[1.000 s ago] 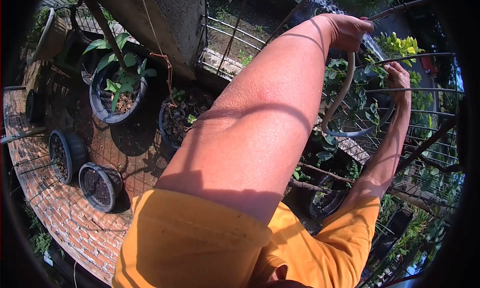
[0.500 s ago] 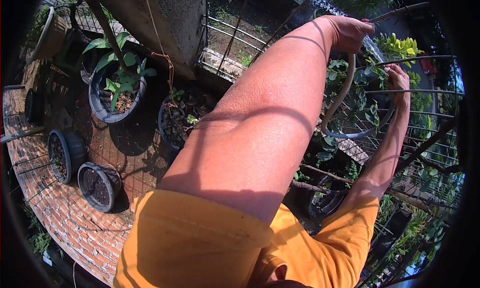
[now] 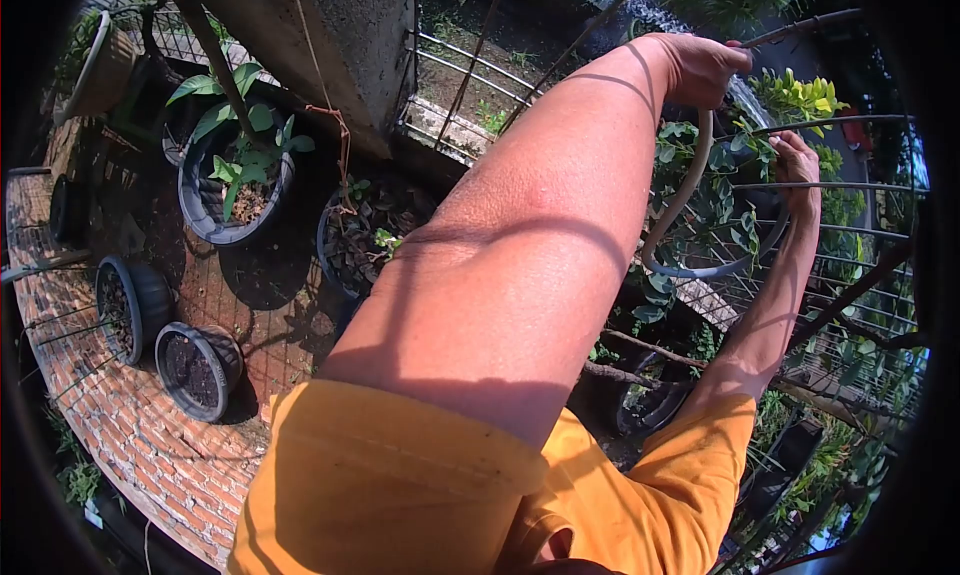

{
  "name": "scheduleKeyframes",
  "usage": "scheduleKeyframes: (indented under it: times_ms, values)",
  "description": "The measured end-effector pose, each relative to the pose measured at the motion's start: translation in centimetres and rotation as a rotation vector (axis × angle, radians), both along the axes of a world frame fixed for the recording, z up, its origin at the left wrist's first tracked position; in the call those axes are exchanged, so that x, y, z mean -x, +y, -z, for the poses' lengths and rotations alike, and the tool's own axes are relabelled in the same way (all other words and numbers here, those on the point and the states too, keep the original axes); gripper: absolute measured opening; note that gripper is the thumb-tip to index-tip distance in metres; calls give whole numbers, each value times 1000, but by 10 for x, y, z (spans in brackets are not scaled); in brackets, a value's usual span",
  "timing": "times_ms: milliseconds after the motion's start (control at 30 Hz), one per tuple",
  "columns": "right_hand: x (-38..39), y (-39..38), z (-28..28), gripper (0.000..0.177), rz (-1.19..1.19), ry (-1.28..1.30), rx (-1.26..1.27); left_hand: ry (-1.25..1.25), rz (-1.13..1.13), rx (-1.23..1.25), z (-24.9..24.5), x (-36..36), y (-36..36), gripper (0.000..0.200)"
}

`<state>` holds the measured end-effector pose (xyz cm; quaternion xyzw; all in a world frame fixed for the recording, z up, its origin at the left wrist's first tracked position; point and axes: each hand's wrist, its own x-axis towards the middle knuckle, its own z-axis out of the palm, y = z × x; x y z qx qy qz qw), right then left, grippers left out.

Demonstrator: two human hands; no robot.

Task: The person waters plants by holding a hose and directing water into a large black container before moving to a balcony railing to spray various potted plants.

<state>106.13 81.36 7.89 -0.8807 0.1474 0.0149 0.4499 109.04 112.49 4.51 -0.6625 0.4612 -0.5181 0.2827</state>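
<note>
My left arm crosses the middle of the view, and my left hand (image 3: 703,72) at the upper right is closed around a garden hose (image 3: 692,175). The hose hangs below that hand in a loop, tan near the hand and bluish at the bottom. Sparkling water (image 3: 745,100) shows on both sides of the hand; the hose's mouth is hidden. My right hand (image 3: 797,160) is raised by the wire fence (image 3: 850,185), its fingers bent together near a bar. What they hold is too small to make out. Yellow-green leaves (image 3: 800,97) stand just above it.
Potted plants stand at left, among them a large leafy pot (image 3: 215,230) and two smaller soil-filled pots (image 3: 150,300). A curved brick surface (image 3: 130,435) lies below them. A concrete pillar (image 3: 340,65) rises at top centre. Branches (image 3: 855,285) cross the fence at right.
Almost nothing differs. Both hands keep their places and their grips, and the view has shifted only very slightly. Water still shows beside my left hand.
</note>
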Motion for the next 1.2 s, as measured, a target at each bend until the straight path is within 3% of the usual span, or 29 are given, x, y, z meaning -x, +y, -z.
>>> scheduleKeyframes:
  times_ms: [1200]
  values:
    - [-4, -7, 5, 20, 52, -10, 7, -14, 19, 7, 3, -2, -1, 19]
